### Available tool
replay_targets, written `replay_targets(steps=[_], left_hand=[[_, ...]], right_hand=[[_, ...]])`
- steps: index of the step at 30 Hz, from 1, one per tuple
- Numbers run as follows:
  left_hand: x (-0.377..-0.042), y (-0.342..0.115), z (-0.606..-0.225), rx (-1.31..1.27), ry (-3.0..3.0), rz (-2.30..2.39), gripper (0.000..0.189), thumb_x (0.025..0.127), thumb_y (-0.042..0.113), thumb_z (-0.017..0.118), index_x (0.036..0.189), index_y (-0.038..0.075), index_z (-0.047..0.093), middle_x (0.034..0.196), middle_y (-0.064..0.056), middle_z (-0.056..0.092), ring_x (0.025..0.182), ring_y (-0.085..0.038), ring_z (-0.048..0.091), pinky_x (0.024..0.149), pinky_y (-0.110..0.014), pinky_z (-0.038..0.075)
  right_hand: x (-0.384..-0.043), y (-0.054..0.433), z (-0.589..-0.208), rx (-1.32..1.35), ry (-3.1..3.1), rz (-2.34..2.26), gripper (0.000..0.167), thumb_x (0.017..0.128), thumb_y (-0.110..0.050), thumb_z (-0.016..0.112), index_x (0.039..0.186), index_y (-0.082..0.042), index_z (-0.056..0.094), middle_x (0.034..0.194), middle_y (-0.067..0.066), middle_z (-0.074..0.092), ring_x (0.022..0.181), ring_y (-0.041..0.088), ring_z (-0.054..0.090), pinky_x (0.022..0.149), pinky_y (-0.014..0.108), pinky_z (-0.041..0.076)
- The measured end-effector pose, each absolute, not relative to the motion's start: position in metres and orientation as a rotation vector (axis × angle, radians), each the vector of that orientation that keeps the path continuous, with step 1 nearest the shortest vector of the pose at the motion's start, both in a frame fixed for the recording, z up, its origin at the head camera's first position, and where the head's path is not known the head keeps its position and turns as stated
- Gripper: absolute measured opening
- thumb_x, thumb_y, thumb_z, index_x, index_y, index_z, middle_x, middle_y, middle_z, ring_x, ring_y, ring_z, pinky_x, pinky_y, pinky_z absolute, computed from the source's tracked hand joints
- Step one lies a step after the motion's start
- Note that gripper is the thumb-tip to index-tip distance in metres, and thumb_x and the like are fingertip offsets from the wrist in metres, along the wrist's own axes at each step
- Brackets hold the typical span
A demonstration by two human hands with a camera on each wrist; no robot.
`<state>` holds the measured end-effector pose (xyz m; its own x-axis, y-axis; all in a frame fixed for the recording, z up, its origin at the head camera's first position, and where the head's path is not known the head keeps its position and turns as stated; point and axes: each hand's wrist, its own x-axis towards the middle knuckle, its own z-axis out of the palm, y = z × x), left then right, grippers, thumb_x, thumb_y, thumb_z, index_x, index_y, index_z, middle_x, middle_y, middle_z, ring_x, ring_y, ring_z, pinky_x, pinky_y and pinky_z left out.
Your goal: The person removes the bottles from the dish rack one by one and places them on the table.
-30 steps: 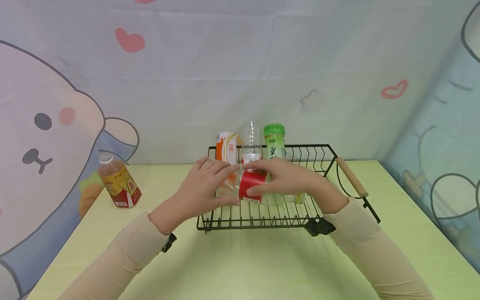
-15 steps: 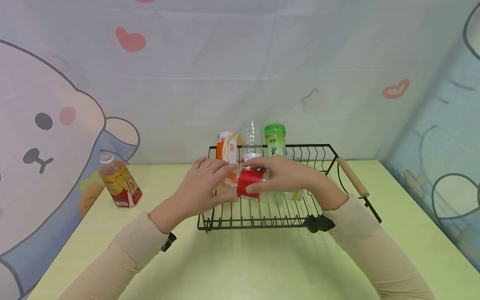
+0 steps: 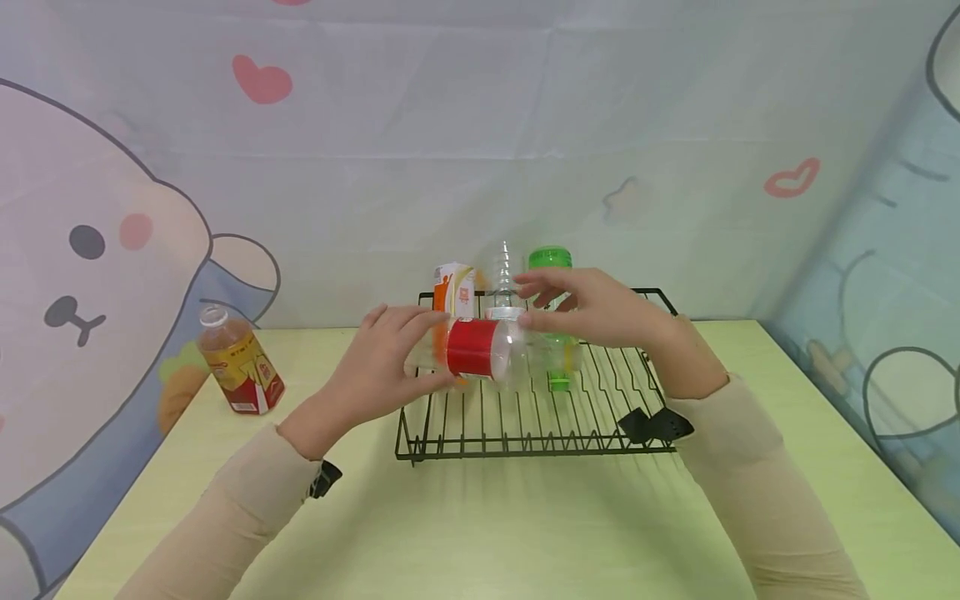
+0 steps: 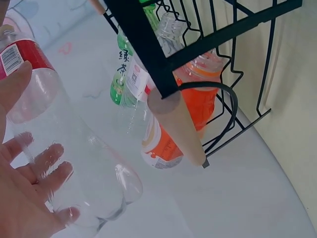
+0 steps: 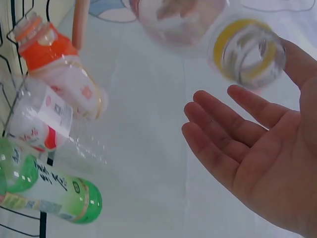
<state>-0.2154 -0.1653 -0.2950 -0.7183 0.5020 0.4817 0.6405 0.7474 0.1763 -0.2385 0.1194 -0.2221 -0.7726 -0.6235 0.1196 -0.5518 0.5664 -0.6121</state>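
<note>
My left hand (image 3: 375,358) grips a big clear plastic bottle (image 3: 474,348) with a red label near its base end, thumb on the near side and fingers behind. The bottle lies sideways above the black wire rack (image 3: 517,454), its neck toward the right. Seen from the left wrist, the fingers show through the clear bottle (image 4: 64,119). My right hand (image 3: 611,308) hovers by the neck end with its fingers loosely extended. In the right wrist view, a gap separates these fingers from the yellow-ringed neck (image 5: 250,52); thumb contact is unclear.
Leaning in the rack are an orange-and-white bottle (image 3: 454,292), a clear bottle (image 3: 504,275) and a green-capped tea bottle (image 3: 551,257), partly covered by the right hand. A red-and-yellow labelled drink bottle (image 3: 240,367) stands left on the table. The rack has a wooden handle (image 4: 178,129).
The red-labelled bottle has risen and shifted left in the left hand. My right hand has come off its label and moved up and to the right.
</note>
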Motion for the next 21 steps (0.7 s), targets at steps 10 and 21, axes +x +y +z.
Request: replay_targets(steps=[10, 21], left_hand=[[-0.224, -0.188, -0.293, -0.752, -2.567, -0.827, 0.065, 0.08, 0.034, 0.077, 0.134, 0.011, 0.051, 0.133, -0.006, 0.055, 0.125, -0.026, 0.047, 0.106, -0.057, 0.031], [-0.237, -0.209, -0.296, -0.505, -2.528, -1.16, 0.068, 0.081, 0.029, 0.078, 0.136, 0.01, 0.043, 0.132, -0.008, 0.05, 0.126, -0.028, 0.043, 0.104, -0.058, 0.035]], right_hand=[[-0.261, 0.146, -0.216, -0.859, 2.801, -1.045, 0.055, 0.095, -0.037, 0.06, 0.144, -0.017, 0.044, 0.131, 0.005, 0.057, 0.119, 0.021, 0.053, 0.099, 0.047, 0.043], [-0.282, 0.152, -0.242, -0.709, 2.828, -1.215, 0.061, 0.095, -0.037, 0.06, 0.147, -0.014, 0.039, 0.134, 0.01, 0.055, 0.119, 0.025, 0.053, 0.099, 0.051, 0.041]])
